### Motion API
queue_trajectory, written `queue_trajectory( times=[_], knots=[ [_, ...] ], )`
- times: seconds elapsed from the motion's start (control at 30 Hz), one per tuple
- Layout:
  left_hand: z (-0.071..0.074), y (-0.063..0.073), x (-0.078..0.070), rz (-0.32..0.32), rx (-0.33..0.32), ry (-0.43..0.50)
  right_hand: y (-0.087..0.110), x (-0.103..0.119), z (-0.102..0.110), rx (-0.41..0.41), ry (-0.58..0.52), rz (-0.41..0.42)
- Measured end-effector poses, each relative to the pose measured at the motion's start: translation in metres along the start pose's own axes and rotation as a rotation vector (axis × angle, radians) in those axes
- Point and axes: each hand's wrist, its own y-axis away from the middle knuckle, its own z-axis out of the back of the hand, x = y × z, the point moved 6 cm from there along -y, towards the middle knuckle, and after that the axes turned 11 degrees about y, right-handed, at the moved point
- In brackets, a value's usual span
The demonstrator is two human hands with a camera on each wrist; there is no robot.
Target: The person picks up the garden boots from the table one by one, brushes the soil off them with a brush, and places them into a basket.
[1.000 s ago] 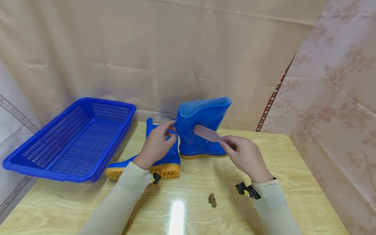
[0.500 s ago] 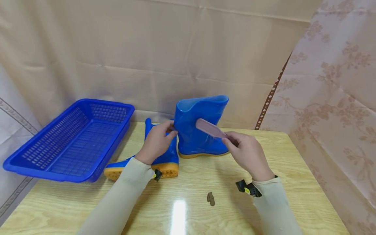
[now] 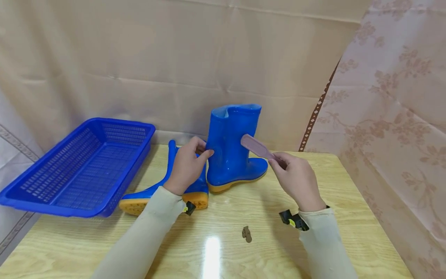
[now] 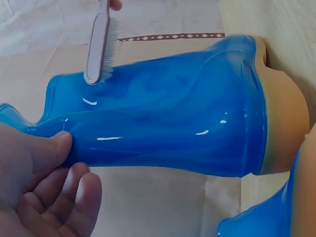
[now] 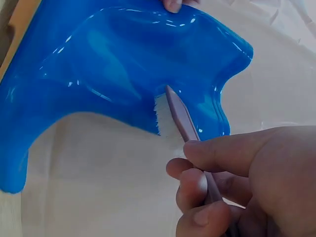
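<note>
A blue rain boot (image 3: 231, 155) with a yellow sole stands upright on the table. My left hand (image 3: 188, 164) pinches the back of its shaft near the top, thumb on the outside in the left wrist view. Between the fingers of my right hand (image 3: 297, 178) is the handle of a pale mauve brush (image 3: 256, 146). White bristles (image 5: 164, 116) touch the side of the shaft, as the right wrist view shows. A second blue boot (image 3: 156, 190) lies on its side at the left, partly hidden behind my left hand and sleeve.
A blue plastic basket (image 3: 120, 186) with mesh walls stands on the left of the wood-grain table (image 3: 313, 240). Small brown pieces (image 3: 246, 234) lie near the front. A beige cloth (image 3: 174, 58) hangs behind, and a flowered pink cloth (image 3: 404, 116) at the right.
The boot has turned and straightened, showing more of its toe and less of its opening. The brush has shifted slightly up and to the right along the shaft. My left hand stays at its back.
</note>
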Motion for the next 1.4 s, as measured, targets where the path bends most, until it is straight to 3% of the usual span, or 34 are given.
queue_trajectory(
  times=[0.13,0.23,0.37,0.5,0.77,0.93,1.2,1.4],
  knots=[
    [0.003,0.004,-0.007,-0.04,-0.042,0.015,-0.002,0.0,-0.004,0.024,0.0,-0.007],
    [0.001,0.01,-0.016,-0.064,-0.019,0.012,-0.004,0.0,-0.006,0.032,0.012,-0.006],
    [-0.013,0.019,-0.028,-0.053,0.114,0.015,-0.005,-0.002,-0.008,0.024,0.032,-0.001],
    [-0.025,0.024,-0.029,-0.026,0.214,0.011,-0.005,-0.003,-0.008,0.024,0.045,-0.004],
    [-0.013,0.02,-0.003,0.052,0.128,-0.048,-0.006,-0.002,-0.011,0.049,0.043,0.008],
    [-0.014,0.02,0.005,0.073,0.172,-0.077,-0.005,-0.003,-0.013,0.052,0.051,0.004],
    [-0.029,0.024,0.001,0.04,0.197,-0.037,-0.007,-0.004,-0.018,0.052,0.043,0.009],
    [-0.056,0.032,-0.01,0.034,0.223,-0.011,-0.009,-0.006,-0.019,0.047,0.049,0.019]
  ],
)
